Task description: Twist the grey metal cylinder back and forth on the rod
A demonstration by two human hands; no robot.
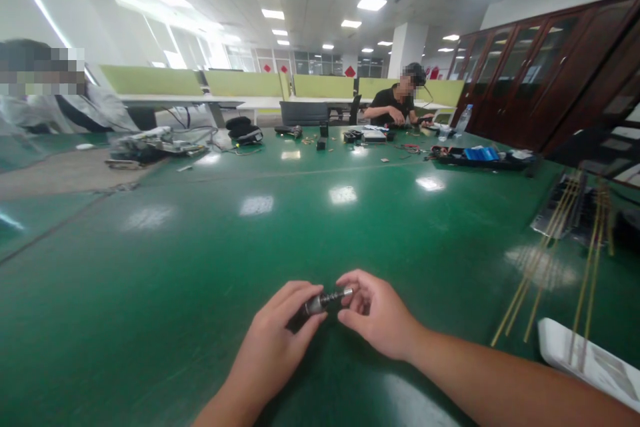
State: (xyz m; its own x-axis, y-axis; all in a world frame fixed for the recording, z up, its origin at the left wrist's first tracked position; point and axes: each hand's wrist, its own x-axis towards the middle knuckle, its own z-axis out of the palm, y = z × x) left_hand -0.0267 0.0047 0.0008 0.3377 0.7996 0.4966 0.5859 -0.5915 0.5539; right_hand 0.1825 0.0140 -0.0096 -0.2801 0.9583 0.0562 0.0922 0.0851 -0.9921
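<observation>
My left hand (273, 333) is closed round a short dark cylinder with a silver collar (315, 306). Out of its right end juts a thin rod that looks spring-wound and ends in a bright metal tip. Much of the cylinder's body is hidden by my left fingers. Facing that tip, my right hand (383, 317) has its thumb and forefinger spread apart, with curled fingers behind. The tip reaches between them; whether a rear finger touches it I cannot tell. Both hands are just above the green table (200, 267).
On the right, thin yellowish rods (543, 260) extend over the table near a white tray (590, 357). Electronic parts (145, 145), a black pouch (245, 131) and a dark tray with a blue item (481, 154) lie along the far side. One person (395, 103) sits opposite, another (65, 107) at left.
</observation>
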